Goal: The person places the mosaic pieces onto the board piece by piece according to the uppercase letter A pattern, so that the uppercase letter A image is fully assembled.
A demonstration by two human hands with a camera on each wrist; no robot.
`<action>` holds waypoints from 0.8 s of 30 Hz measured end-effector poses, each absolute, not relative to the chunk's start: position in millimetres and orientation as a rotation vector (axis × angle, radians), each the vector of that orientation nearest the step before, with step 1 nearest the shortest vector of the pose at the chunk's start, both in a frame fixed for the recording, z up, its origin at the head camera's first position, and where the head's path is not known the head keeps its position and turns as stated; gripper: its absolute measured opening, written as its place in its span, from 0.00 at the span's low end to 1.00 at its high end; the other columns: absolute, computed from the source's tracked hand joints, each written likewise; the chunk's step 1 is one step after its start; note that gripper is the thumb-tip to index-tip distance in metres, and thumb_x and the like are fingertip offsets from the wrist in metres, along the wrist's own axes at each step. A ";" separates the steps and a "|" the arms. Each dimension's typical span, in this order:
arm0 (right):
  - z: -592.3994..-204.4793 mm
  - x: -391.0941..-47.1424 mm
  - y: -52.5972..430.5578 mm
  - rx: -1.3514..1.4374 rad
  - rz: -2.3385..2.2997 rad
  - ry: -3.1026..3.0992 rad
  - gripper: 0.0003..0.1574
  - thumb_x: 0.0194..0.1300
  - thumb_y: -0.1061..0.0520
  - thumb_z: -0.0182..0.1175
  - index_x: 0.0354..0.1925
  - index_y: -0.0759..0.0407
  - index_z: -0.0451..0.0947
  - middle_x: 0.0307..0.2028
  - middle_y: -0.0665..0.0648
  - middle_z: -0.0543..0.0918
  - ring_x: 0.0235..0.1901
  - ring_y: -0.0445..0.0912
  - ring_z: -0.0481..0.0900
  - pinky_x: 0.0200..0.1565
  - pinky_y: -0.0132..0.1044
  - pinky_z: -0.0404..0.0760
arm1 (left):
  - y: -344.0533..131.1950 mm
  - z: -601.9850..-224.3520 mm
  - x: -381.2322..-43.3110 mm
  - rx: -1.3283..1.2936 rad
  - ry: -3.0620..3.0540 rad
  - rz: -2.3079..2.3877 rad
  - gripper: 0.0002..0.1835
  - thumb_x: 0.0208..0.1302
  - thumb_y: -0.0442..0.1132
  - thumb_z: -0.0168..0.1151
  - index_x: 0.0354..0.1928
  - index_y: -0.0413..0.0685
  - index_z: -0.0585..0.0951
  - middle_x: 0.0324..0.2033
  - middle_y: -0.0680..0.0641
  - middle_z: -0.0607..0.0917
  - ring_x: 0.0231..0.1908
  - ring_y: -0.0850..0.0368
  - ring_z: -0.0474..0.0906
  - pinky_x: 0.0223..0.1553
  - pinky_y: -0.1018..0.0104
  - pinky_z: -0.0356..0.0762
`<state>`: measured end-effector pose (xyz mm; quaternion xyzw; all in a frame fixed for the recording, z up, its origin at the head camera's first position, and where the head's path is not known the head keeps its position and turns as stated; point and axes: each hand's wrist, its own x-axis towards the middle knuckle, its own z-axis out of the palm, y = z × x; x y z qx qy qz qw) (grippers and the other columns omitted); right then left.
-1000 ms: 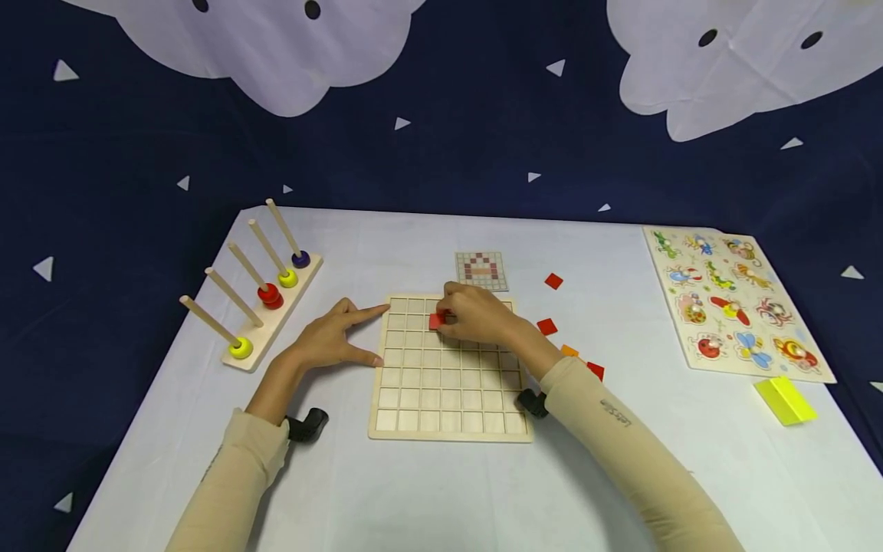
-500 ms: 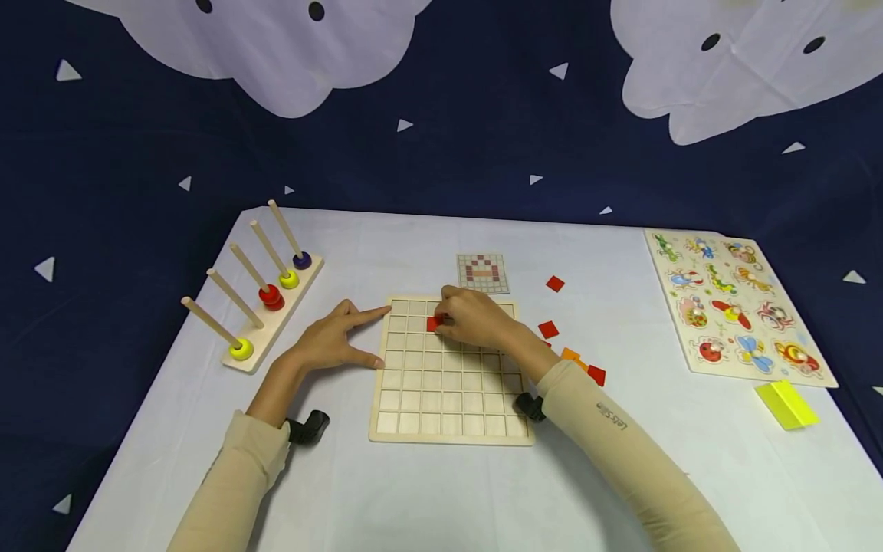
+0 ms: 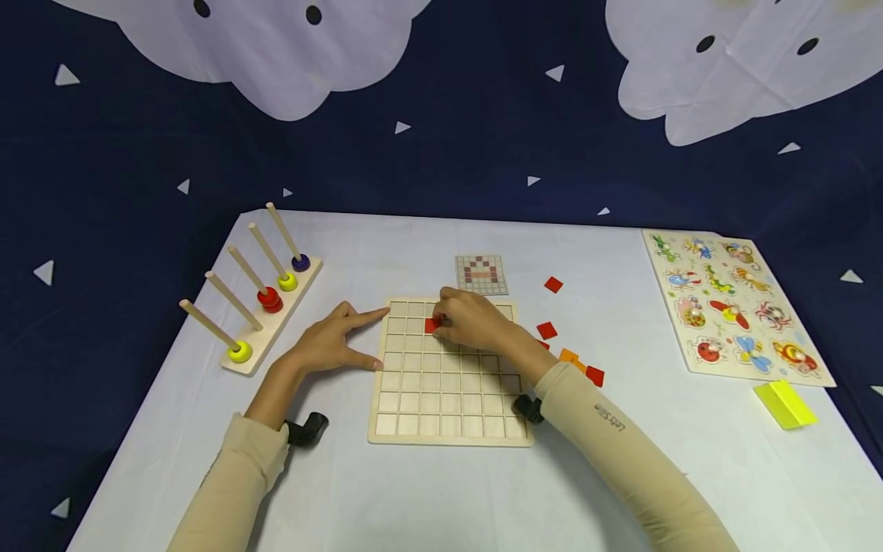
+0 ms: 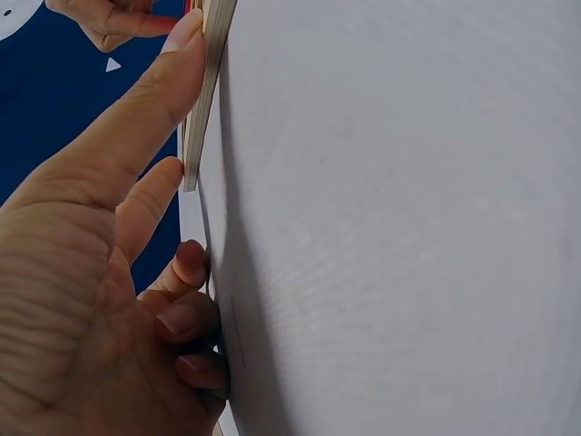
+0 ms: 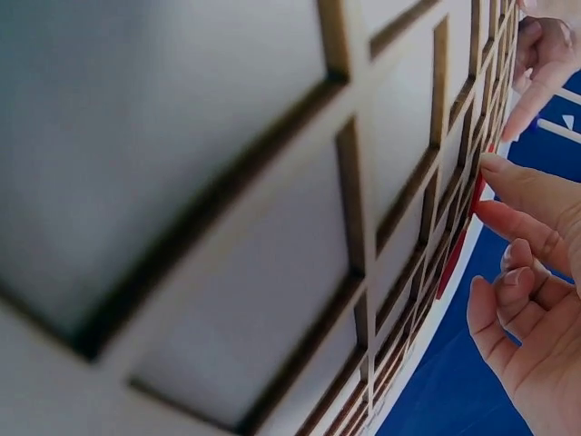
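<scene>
A wooden grid board (image 3: 441, 422) of square cells lies in the middle of the table. My right hand (image 3: 476, 318) is over its upper part, thumb and forefinger pinching a red square tile (image 3: 431, 325) at a cell near the far edge. The right wrist view shows the fingertips on this tile (image 5: 478, 189), with another red tile (image 5: 451, 263) beside it on the board. My left hand (image 3: 327, 337) rests at the board's left side, thumb and forefinger spread and touching its edge. In the left wrist view the thumb (image 4: 154, 104) lies against the board's side (image 4: 207, 100).
A pattern card (image 3: 481, 274) lies beyond the board. Loose red tiles (image 3: 547, 330) and orange tiles (image 3: 569, 357) lie to the right, partly behind the right forearm. A peg stacker (image 3: 276, 326) with rings stands left; an insect puzzle (image 3: 741, 307) and yellow block (image 3: 785, 404) lie right.
The right hand and its red tile have shifted slightly left, and the tile now looks flatter against the board. The left hand has stayed at the board's edge.
</scene>
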<state>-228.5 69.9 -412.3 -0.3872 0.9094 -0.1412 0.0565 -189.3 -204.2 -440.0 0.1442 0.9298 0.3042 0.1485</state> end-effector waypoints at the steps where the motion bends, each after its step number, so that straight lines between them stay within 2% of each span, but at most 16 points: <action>1: -412.1 -228.1 70.7 -1.165 -0.427 2.759 0.12 0.63 0.53 0.69 0.41 0.58 0.86 0.37 0.54 0.78 0.33 0.43 0.76 0.39 0.36 0.77 | -204.0 -440.6 -189.3 0.415 2.674 0.875 0.51 0.43 0.57 0.80 0.73 0.63 0.68 0.38 0.48 0.66 0.33 0.54 0.63 0.33 0.62 0.61; 6: -409.1 -227.4 78.1 -1.141 -0.479 2.759 0.15 0.63 0.53 0.69 0.46 0.60 0.86 0.39 0.55 0.79 0.34 0.43 0.76 0.39 0.36 0.77 | -203.1 -441.6 -189.3 0.411 2.676 0.869 0.51 0.43 0.57 0.80 0.73 0.63 0.68 0.38 0.48 0.66 0.32 0.54 0.63 0.33 0.63 0.61; 13: -400.7 -228.7 104.1 -1.019 -0.610 2.733 0.20 0.63 0.54 0.69 0.49 0.64 0.85 0.37 0.56 0.78 0.31 0.43 0.70 0.35 0.36 0.72 | -203.2 -441.3 -190.2 0.411 2.673 0.868 0.52 0.43 0.56 0.80 0.73 0.62 0.68 0.38 0.48 0.66 0.33 0.54 0.63 0.34 0.62 0.60; 21: -396.2 -233.4 145.6 -0.889 -0.690 2.765 0.19 0.63 0.55 0.69 0.48 0.65 0.85 0.40 0.59 0.80 0.34 0.48 0.74 0.40 0.41 0.76 | -203.9 -442.5 -189.1 0.401 2.670 0.867 0.52 0.43 0.57 0.80 0.73 0.61 0.67 0.38 0.47 0.66 0.33 0.54 0.62 0.33 0.63 0.60; 24: -395.2 -235.1 160.2 -0.824 -0.689 2.785 0.19 0.62 0.55 0.69 0.49 0.65 0.85 0.37 0.59 0.79 0.33 0.48 0.72 0.38 0.40 0.74 | -203.3 -442.4 -189.2 0.403 2.671 0.864 0.52 0.44 0.57 0.80 0.73 0.61 0.67 0.38 0.47 0.66 0.33 0.54 0.62 0.33 0.63 0.60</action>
